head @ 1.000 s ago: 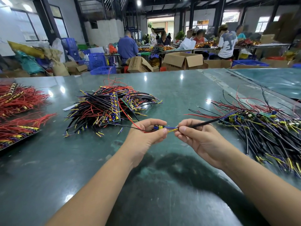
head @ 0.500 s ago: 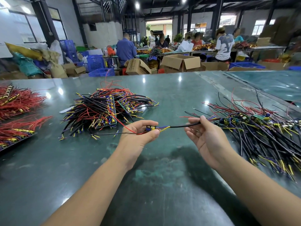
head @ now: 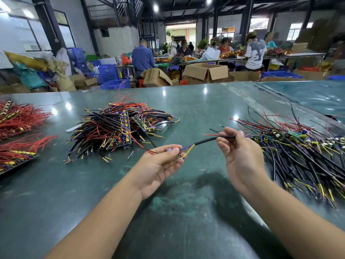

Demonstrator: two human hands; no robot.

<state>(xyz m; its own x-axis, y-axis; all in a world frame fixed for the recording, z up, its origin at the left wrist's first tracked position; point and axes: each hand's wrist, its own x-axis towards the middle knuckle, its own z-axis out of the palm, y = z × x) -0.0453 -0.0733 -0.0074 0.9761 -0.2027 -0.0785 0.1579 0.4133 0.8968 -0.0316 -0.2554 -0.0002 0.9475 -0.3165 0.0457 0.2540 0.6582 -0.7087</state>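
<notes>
In the head view we can read no writing: the print on the tipped cardboard box (head: 155,77) is too blurred. Our left hand (head: 158,165) pinches the board end of the wire lead (head: 205,142), with the thumb curled over it, so the board is mostly hidden. Our right hand (head: 240,156) pinches the lead's black sleeve. The lead hangs between the hands above the green table (head: 186,212). The right wire pile (head: 298,152), just beside our right hand, runs off the frame edge. The middle wire pile (head: 115,128) lies beyond our left hand, and bare tabletop shows beneath our forearms.
</notes>
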